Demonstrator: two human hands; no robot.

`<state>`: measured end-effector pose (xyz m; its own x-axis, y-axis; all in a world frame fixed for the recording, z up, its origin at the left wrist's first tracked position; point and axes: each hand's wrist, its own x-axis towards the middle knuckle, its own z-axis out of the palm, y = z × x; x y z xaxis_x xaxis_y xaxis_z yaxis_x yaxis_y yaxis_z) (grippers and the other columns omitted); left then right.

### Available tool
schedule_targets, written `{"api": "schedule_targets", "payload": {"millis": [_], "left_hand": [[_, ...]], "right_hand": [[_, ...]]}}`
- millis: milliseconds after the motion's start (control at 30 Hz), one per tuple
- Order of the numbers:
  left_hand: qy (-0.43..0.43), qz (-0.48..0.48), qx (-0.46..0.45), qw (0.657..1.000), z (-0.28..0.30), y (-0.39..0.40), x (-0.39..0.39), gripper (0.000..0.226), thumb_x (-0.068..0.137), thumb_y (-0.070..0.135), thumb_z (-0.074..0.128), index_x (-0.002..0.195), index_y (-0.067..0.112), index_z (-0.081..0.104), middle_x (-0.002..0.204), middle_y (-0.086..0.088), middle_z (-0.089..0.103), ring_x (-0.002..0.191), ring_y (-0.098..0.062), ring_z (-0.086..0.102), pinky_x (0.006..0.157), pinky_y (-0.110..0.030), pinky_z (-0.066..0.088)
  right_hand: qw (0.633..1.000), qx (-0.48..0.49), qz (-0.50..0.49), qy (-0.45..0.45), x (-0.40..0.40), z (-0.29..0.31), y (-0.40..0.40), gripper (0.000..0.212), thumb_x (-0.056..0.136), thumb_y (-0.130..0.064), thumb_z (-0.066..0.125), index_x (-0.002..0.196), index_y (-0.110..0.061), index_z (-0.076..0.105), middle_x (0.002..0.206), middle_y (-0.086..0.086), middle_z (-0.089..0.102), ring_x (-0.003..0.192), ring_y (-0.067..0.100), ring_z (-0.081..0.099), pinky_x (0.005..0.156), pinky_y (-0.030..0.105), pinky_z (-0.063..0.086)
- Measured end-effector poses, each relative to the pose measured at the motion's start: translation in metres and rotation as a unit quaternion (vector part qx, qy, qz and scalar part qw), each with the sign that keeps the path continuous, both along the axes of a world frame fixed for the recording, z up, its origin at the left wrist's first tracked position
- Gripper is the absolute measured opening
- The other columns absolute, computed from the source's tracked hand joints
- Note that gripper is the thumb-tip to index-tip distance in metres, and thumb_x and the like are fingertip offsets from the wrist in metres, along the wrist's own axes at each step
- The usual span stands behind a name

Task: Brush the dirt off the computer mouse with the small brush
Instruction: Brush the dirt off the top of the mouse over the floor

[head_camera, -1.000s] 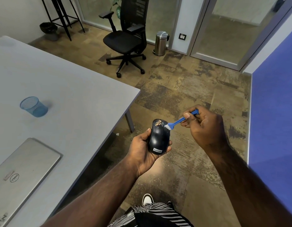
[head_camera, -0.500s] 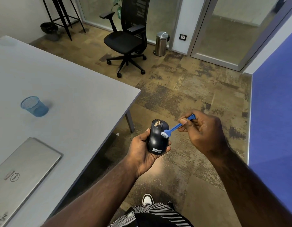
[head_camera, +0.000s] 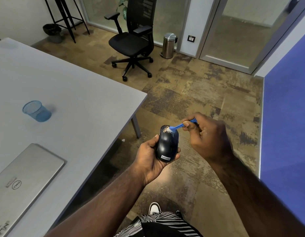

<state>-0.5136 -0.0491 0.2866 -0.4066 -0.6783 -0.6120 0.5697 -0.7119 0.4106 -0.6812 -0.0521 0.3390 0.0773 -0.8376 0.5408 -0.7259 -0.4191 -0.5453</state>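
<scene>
My left hand [head_camera: 149,156] grips a black computer mouse [head_camera: 167,145] from below, off the table's right edge and above the floor. A patch of pale crumbs lies on the mouse's far end. My right hand [head_camera: 208,137] pinches the handle of a small blue brush [head_camera: 180,126]. The white bristles touch the crumb patch on the far end of the mouse.
A grey table [head_camera: 71,103] spreads out to the left with a blue mesh cup [head_camera: 37,111] and a closed silver laptop [head_camera: 23,177] on it. A black office chair [head_camera: 133,40] and a steel bin [head_camera: 168,45] stand farther back. A blue panel [head_camera: 286,125] rises on the right.
The brush went from the mouse's far right edge down to its middle, then back up onto the crumb patch. The crumbs look paler and more spread. My left hand kept the mouse still.
</scene>
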Motion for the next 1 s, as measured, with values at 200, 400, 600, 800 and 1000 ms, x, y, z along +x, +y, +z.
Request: {"api": "schedule_targets", "payload": {"millis": [200, 400, 600, 800, 1000], "left_hand": [[-0.003, -0.002, -0.004, 1.0, 0.001, 0.0, 0.001, 0.048, 0.1, 0.035, 0.034, 0.125, 0.001, 0.057, 0.113, -0.026, 0.064, 0.087, -0.037, 0.064, 0.074, -0.042, 0.056], [-0.004, -0.007, -0.001, 1.0, 0.002, 0.001, 0.001, 0.045, 0.1, 0.034, 0.034, 0.123, 0.003, 0.058, 0.114, -0.025, 0.063, 0.088, -0.037, 0.064, 0.075, -0.042, 0.055], [-0.003, -0.009, 0.0, 1.0, 0.005, 0.002, 0.0, 0.045, 0.1, 0.033, 0.034, 0.123, 0.003, 0.058, 0.117, -0.026, 0.061, 0.089, -0.037, 0.063, 0.078, -0.044, 0.053], [-0.001, -0.011, 0.0, 1.0, 0.006, 0.002, 0.0, 0.043, 0.101, 0.033, 0.034, 0.122, 0.004, 0.058, 0.116, -0.026, 0.062, 0.089, -0.038, 0.063, 0.075, -0.043, 0.055], [0.003, -0.016, 0.0, 1.0, 0.008, 0.003, 0.001, 0.042, 0.1, 0.032, 0.035, 0.124, 0.006, 0.057, 0.116, -0.025, 0.062, 0.088, -0.037, 0.063, 0.074, -0.043, 0.055]], "right_hand": [[1.0, 0.006, 0.027, -0.004, 0.003, 0.0, -0.001, 0.012, 0.092, -0.015, 0.06, 0.094, -0.01, 0.071, 0.076, 0.001, 0.073, 0.066, 0.019, 0.069, 0.052, 0.036, 0.055], [1.0, 0.021, -0.006, -0.01, -0.001, 0.0, -0.011, 0.01, 0.093, -0.014, 0.062, 0.093, -0.01, 0.071, 0.074, 0.003, 0.073, 0.065, 0.022, 0.07, 0.053, 0.038, 0.055], [0.999, 0.034, -0.007, -0.007, -0.003, 0.001, -0.014, 0.013, 0.094, -0.017, 0.058, 0.093, -0.011, 0.069, 0.074, 0.004, 0.072, 0.066, 0.024, 0.071, 0.052, 0.04, 0.056], [0.999, 0.035, 0.005, 0.009, 0.0, 0.005, -0.017, 0.013, 0.094, -0.02, 0.057, 0.095, -0.014, 0.069, 0.075, 0.002, 0.072, 0.066, 0.021, 0.07, 0.053, 0.039, 0.056], [0.998, 0.061, 0.013, 0.013, 0.001, 0.01, -0.02, 0.013, 0.093, -0.02, 0.058, 0.093, -0.014, 0.069, 0.071, 0.002, 0.071, 0.063, 0.023, 0.069, 0.053, 0.04, 0.056]]}}
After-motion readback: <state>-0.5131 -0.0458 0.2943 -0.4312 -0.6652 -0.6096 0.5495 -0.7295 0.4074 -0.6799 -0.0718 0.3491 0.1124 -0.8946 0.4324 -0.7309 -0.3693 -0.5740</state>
